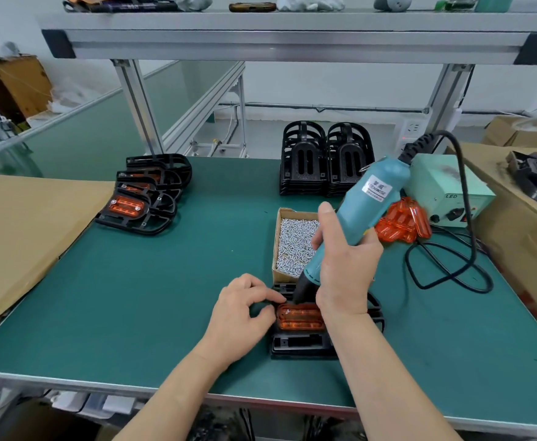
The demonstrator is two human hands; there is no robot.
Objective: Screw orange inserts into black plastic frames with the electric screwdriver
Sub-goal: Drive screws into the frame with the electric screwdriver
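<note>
A black plastic frame lies on the green mat near the front edge, with an orange insert seated in it. My right hand grips the teal electric screwdriver, tilted, its black tip down on the insert's upper left corner. My left hand rests at the frame's left side, its index finger and thumb at the insert's left end. What the fingertips pinch, if anything, is too small to tell.
A cardboard box of screws stands just behind the frame. Loose orange inserts lie to the right, by the power unit and its cable. Stacked bare frames stand at the back; frames with inserts lie back left.
</note>
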